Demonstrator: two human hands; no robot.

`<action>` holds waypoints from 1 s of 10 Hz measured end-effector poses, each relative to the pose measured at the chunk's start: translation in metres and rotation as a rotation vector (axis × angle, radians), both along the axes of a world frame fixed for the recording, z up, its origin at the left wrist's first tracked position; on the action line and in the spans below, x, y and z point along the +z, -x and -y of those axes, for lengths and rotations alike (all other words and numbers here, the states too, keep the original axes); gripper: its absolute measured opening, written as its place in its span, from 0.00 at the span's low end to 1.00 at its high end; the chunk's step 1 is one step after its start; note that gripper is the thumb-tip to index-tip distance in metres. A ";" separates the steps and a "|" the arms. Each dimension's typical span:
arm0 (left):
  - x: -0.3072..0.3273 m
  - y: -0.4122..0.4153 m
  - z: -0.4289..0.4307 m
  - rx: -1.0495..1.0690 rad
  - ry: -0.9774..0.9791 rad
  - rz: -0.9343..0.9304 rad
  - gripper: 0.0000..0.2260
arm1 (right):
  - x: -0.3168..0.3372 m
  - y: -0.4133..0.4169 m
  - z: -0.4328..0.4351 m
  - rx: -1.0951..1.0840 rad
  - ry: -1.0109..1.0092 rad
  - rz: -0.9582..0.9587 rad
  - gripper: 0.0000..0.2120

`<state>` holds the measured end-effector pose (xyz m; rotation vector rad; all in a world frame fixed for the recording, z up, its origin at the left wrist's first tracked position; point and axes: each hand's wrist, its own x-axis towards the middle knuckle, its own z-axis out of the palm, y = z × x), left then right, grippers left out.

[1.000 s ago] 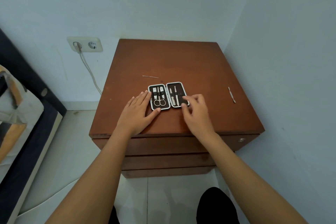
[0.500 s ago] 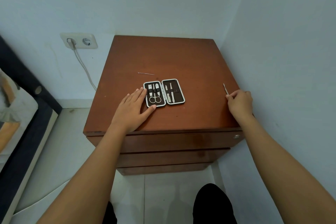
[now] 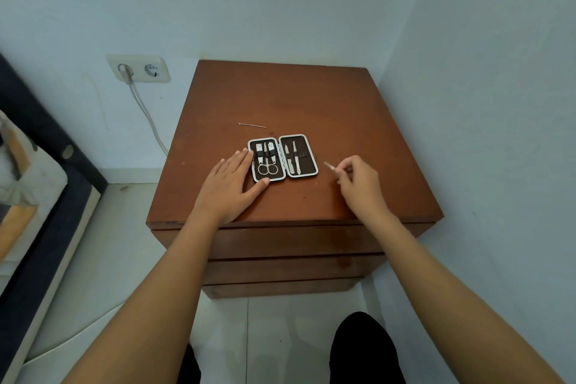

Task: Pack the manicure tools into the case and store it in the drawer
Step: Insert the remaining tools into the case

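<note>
A small open manicure case (image 3: 307, 155) lies flat on the brown nightstand (image 3: 311, 97), with scissors and clippers in its left half and two thin tools in its right half. My left hand (image 3: 227, 187) rests flat on the top, fingertips and thumb touching the case's left edge. My right hand (image 3: 358, 181) hovers just right of the case, pinching a thin metal tool (image 3: 329, 166) whose tip points toward the case. Another thin metal pick (image 3: 252, 125) lies loose on the wood behind the case.
Stacked closed drawers (image 3: 286, 243) form the nightstand's front below my hands. A wall stands close on the right. A wall socket (image 3: 138, 68) with a plugged cable is on the left wall, and a bed edge (image 3: 37, 190) is at far left.
My right hand went to the nightstand's right edge, picked up the thin tool there and carried it back beside the case. My left hand stayed on the case's left edge.
</note>
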<state>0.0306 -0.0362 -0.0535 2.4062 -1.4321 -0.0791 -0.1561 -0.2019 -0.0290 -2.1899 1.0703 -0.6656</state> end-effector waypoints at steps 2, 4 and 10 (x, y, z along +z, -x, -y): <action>-0.001 0.000 0.000 0.003 -0.001 -0.006 0.32 | -0.005 -0.018 -0.021 0.002 0.034 0.034 0.04; -0.001 0.000 0.000 -0.004 -0.001 -0.004 0.32 | -0.003 -0.012 -0.025 0.004 0.138 -0.008 0.09; -0.001 0.000 0.000 0.000 0.002 -0.003 0.32 | 0.004 -0.033 -0.039 0.152 0.216 -0.440 0.19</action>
